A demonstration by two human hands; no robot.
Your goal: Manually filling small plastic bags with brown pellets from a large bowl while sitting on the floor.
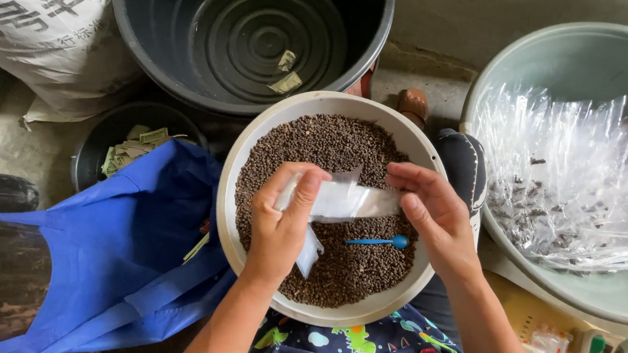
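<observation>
fingers [300, 190] of left hand [279, 226] and right hand [433, 207] pinching small clear plastic packet [345, 201], stretching it lengthwise left to right above round cream bowl [246, 150] of dark brown pellets [331, 144], small blue plastic spoon [379, 241] lying just near.

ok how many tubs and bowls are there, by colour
black: 2, the big tub and the small bucket
cream: 1, the bowl of brown pellets under the left hand and right hand
pale green: 1, the basin
total: 4
</observation>
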